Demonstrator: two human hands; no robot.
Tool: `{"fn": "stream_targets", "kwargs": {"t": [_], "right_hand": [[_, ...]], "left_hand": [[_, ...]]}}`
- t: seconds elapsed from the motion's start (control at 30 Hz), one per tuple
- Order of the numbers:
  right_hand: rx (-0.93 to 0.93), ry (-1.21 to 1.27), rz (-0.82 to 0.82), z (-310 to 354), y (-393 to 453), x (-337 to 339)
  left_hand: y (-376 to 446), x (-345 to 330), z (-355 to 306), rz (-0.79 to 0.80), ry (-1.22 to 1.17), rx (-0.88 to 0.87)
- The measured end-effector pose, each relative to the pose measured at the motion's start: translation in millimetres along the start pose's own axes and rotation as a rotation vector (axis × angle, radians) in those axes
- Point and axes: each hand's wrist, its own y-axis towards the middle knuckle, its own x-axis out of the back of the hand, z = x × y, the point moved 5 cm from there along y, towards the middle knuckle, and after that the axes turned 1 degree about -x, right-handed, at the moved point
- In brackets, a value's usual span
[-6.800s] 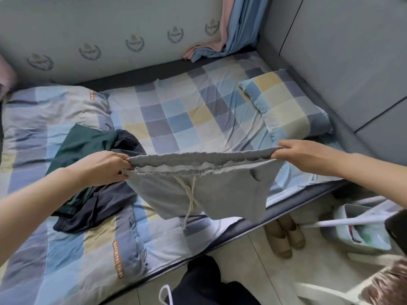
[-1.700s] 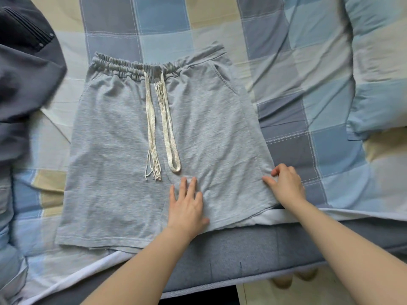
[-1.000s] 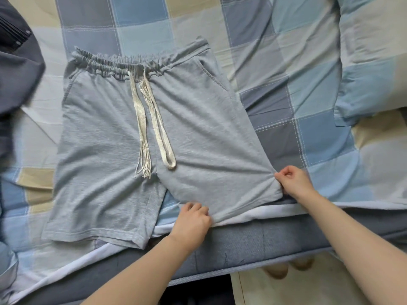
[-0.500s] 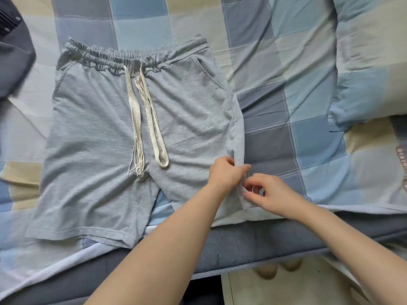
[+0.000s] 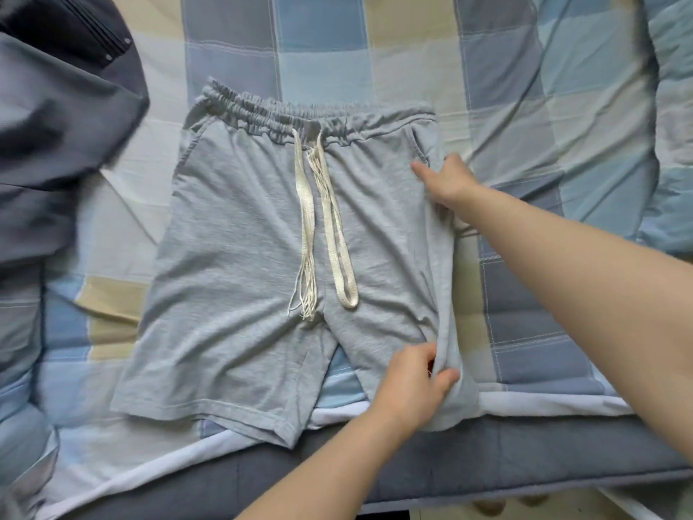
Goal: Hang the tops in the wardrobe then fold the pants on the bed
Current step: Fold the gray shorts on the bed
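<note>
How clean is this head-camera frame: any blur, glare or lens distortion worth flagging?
Head view: soft, even daylight, no glare and only faint shadows. The grey shorts and both hands, left hand and right hand, are reasonably sharp. The dark garment at the left edge is smeared. Wide-angle bending shows in the checked bedspread lines toward the edges.

Bed w/ grey mattress edge along the near side, covered by a checked quilt in blue, grey, cream & yellow squares; white sheet edge shows below the quilt's near hem. Grey shorts lie flat on the quilt, waistband on the far side, legs toward the near edge, cream drawstring trailing down the front. Dark grey garment bunched at upper left, just beside the shorts, apart from them. Right-hand quilt area rumpled.
</note>
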Motion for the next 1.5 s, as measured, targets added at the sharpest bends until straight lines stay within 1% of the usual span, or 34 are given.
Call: {"fn": "stream_targets", "kwargs": {"t": [0.1, 0.17, 0.23, 0.33, 0.4, 0.47, 0.53, 0.63, 0.7, 0.83, 0.9, 1.0, 1.07, 1.1, 1.13, 1.17, 1.2, 1.27, 1.3, 1.4, 1.43, 1.5], "right_hand": [[-0.055, -0.03, -0.176, 29, 8, -2], [-0.075, 0.065, -0.276, 51, 8, -1], [-0.017, 0.166, -0.32, 81, 2, -6], [0.09, 0.184, -0.291, 137, -15, -29], [0.145, 0.206, -0.249, 179, -28, -53], [0.181, 0.223, -0.215, 218, -39, -80], [0.206, 0.209, -0.176, 252, -46, -109], [0.259, 0.094, -0.155, 282, -46, -146], [0.278, -0.014, -0.179, 294, -43, -163], [0.341, -0.124, -0.215, 313, -39, -189], [0.432, -0.192, -0.233, 323, -38, -196], [0.59, -0.268, -0.24, 337, -34, -197], [0.573, -0.305, -0.268, 342, -23, -189], [0.517, -0.344, -0.257, 342, -16, -185], [0.46, -0.381, -0.193, 340, -11, -184], [0.412, -0.384, -0.093, 337, -4, -185], [0.389, -0.364, 0.0, 334, -2, -187], [0.389, -0.299, 0.105, 328, 2, -190], [0.375, -0.279, 0.146, 325, 3, -191], [0.328, -0.257, 0.267, 316, 4, -194], [0.317, -0.241, 0.272, 316, 5, -194], [0.366, -0.215, 0.214, 319, 6, -188]], "left_hand": [[-20, 19, 11, 0.119, -0.04, 0.025], [-36, 42, 22, 0.127, -0.091, 0.044], [-55, 78, 34, 0.082, -0.182, 0.065], [-85, 148, 63, -0.073, -0.236, 0.093], [-108, 200, 91, -0.25, -0.206, 0.104], [-131, 248, 123, -0.442, -0.153, 0.151], [-150, 289, 158, -0.575, -0.124, 0.199], [-157, 324, 200, -0.607, -0.047, 0.279], [-155, 335, 218, -0.624, 0.015, 0.316], [-143, 348, 226, -0.703, 0.115, 0.289], [-138, 350, 229, -0.699, 0.122, 0.272], [-135, 351, 231, -0.589, 0.161, 0.283], [-133, 349, 233, -0.49, 0.204, 0.282], [-133, 350, 234, -0.455, 0.227, 0.275], [-133, 352, 235, -0.43, 0.253, 0.274], [-131, 356, 235, -0.406, 0.282, 0.276], [-130, 359, 235, -0.372, 0.31, 0.285], [-124, 365, 236, -0.314, 0.315, 0.293], [-121, 366, 235, -0.317, 0.246, 0.287], [-112, 360, 227, -0.398, -0.188, 0.263], [-110, 359, 225, -0.419, -0.27, 0.267], [-107, 358, 220, -0.399, -0.27, 0.253]]}}
